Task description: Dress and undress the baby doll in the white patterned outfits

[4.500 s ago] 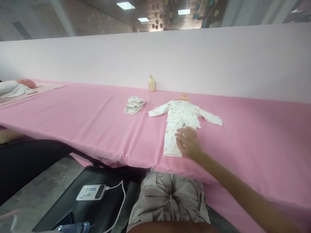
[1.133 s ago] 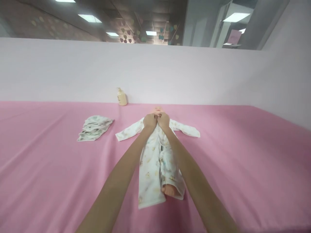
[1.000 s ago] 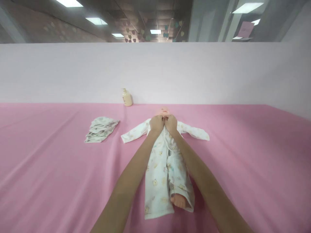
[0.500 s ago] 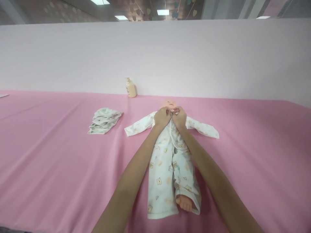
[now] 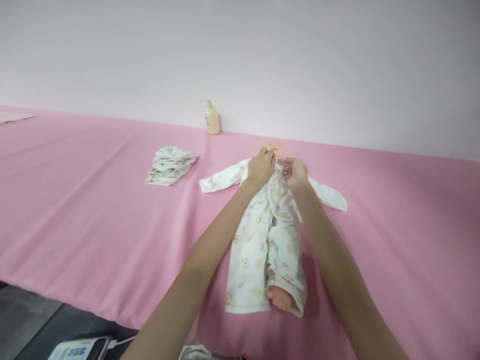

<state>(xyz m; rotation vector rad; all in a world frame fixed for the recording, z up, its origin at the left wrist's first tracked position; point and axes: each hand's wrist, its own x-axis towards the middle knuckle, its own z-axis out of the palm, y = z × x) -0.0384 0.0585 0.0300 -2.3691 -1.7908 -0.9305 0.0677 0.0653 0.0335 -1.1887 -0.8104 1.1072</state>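
Note:
A baby doll [image 5: 276, 148] lies on its back on the pink cloth, dressed in a white pajama top [image 5: 281, 199] and matching pajama pants [image 5: 245, 270] with small bear prints. One foot shows at a pant cuff; the other leg's end is hidden in its cuff. At the neckline, under the doll's chin, my left hand [image 5: 261, 167] is closed on the top's collar, its fingertips partly hidden. Just right of it my right hand [image 5: 296, 172] pinches the collar's other side with thumb and forefinger. Both sleeves are spread out sideways.
A folded stack of white cloth [image 5: 170, 166] lies left of the doll. A pump bottle [image 5: 212, 119] stands against the white wall [image 5: 337, 75]. Below the table's front edge are a white device with a cable [image 5: 80, 348] and some pale fabric [image 5: 195, 352].
My hands were close together at the collar; my right hand has moved a little to the right, away from my left. The view has tilted downward, showing the table's front edge.

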